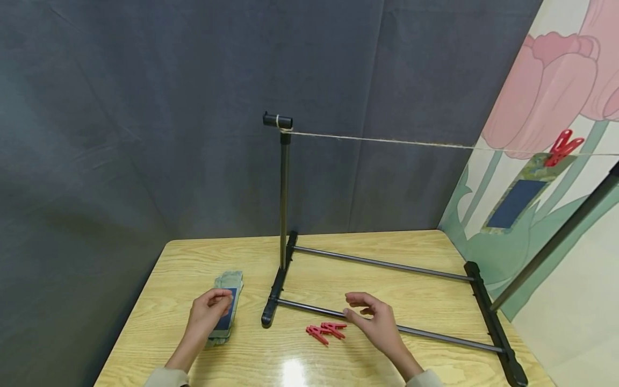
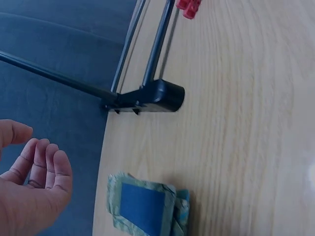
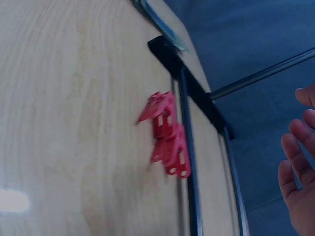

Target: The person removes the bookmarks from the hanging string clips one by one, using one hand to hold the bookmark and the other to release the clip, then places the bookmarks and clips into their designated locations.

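My left hand hovers over a small stack of flat green-patterned pieces, each long and narrow, the top one bearing a dark blue rectangle. Its fingers curve loosely, with nothing between them and the thumb in the left wrist view. To the right, my right hand is above the rack's front bar, thumb and fingers apart and holding nothing. Just left of it, red clothespins lie in a cluster on the table beside that bar. A similar green piece hangs from the string by a red clothespin.
A black rack stands on the wooden table, with a left post, a right post and low crossbars. A string runs between the post tops. Behind are a dark curtain and a tulip-patterned panel.
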The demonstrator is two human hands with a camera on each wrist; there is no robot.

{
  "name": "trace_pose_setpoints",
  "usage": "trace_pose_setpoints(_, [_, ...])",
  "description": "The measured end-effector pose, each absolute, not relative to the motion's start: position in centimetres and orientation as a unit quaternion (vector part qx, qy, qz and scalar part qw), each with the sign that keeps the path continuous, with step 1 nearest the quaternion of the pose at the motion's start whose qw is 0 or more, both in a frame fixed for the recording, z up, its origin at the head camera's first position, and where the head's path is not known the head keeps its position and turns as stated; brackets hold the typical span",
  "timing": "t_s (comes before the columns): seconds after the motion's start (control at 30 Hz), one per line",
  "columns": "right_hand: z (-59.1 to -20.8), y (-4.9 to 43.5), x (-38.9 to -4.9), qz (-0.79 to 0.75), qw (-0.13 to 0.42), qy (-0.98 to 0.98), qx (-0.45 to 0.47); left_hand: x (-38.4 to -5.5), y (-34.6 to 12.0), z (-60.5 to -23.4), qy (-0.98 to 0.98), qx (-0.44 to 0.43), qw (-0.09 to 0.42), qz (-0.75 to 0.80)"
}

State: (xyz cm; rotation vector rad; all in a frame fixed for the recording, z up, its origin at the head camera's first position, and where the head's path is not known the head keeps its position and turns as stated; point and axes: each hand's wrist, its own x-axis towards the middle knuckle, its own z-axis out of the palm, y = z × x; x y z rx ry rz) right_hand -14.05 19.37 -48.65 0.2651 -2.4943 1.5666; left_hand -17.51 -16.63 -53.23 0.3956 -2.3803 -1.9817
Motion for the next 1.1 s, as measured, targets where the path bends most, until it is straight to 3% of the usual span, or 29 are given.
trace_pose_setpoints(0.63, [-43.7,20.7,-14.6,0.479,0.121,-0.849,0.188,-18.6,-14.4,-51.4,-0.739,0.068,0.013,-0.67])
trace_pose_setpoints(1.1, [-43.1,23.5,-17.0,0.439,0.135,-0.861,0.218,-20.1,-12.4,-50.0,-0.71,0.026,0.011,-0.703])
